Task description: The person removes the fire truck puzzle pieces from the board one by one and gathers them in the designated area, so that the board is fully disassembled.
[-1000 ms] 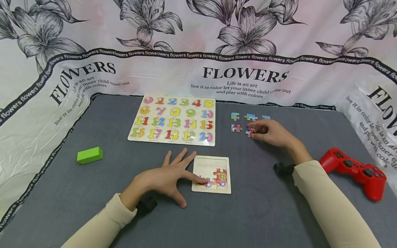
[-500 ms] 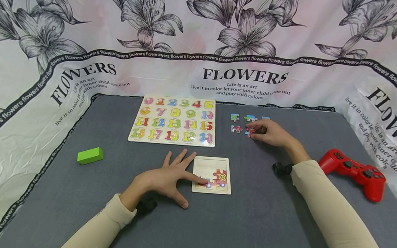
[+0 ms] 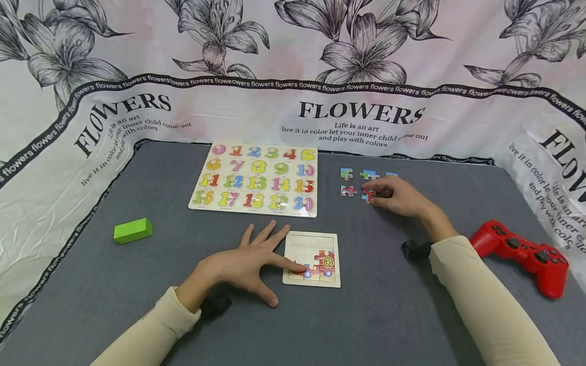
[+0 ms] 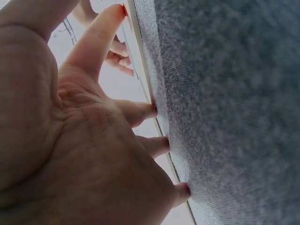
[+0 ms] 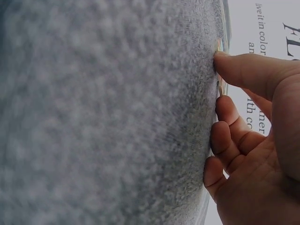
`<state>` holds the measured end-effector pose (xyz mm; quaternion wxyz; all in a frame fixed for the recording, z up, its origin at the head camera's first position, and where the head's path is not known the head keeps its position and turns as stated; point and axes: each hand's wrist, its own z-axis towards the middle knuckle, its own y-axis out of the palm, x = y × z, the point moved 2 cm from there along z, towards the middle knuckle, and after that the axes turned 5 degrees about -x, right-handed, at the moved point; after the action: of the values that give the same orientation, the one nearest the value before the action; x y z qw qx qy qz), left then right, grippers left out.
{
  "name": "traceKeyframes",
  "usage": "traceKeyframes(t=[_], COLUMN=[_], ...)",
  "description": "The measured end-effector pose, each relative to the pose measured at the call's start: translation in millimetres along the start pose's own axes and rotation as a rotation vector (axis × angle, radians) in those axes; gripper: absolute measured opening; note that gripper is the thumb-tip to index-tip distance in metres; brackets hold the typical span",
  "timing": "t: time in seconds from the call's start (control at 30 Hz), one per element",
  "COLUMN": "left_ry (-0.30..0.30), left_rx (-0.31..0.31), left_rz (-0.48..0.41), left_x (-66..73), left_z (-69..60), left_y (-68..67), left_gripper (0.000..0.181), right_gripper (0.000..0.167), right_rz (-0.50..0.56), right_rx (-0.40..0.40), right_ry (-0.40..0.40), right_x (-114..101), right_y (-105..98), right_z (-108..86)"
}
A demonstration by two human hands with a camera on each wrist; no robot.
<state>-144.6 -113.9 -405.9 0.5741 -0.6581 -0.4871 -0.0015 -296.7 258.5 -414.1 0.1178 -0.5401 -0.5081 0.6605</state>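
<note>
My left hand (image 3: 242,265) is spread wide, its index fingertip pressing on the pieces inside a small square wooden puzzle tray (image 3: 302,242). Joined jigsaw pieces (image 3: 327,260) with a red and yellow picture fill the tray's lower right part. At the upper right, my right hand (image 3: 404,199) pinches a red and blue jigsaw piece (image 3: 367,196) between thumb and finger, at the tabletop. In the right wrist view, that hand (image 5: 255,140) has its other fingers curled near the cloth. The left wrist view shows the straight fingers of the left hand (image 4: 93,126).
Loose jigsaw pieces lie near the right hand, among them a red one (image 3: 348,191) and a green-blue one (image 3: 346,174). A number board (image 3: 256,173) is behind the tray. A green block (image 3: 132,231) lies left, a red game controller (image 3: 523,253) right.
</note>
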Motion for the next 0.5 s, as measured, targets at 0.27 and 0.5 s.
traceKeyframes(t=[0.27, 0.5], left_ry=[-0.006, -0.015], left_rx=[-0.003, -0.006], left_rz=[-0.004, 0.003], left_x=[1.4, 1.3], left_z=[-0.3, 0.1], left_y=[-0.9, -0.6], left_gripper=[0.08, 0.08], right_gripper=[0.037, 0.037], right_rz=[-0.004, -0.024], right_rx=[0.007, 0.006], right_ry=[-0.02, -0.024], right_x=[-3.8, -4.5], right_y=[-1.8, -3.6], right_z=[-0.2, -0.6])
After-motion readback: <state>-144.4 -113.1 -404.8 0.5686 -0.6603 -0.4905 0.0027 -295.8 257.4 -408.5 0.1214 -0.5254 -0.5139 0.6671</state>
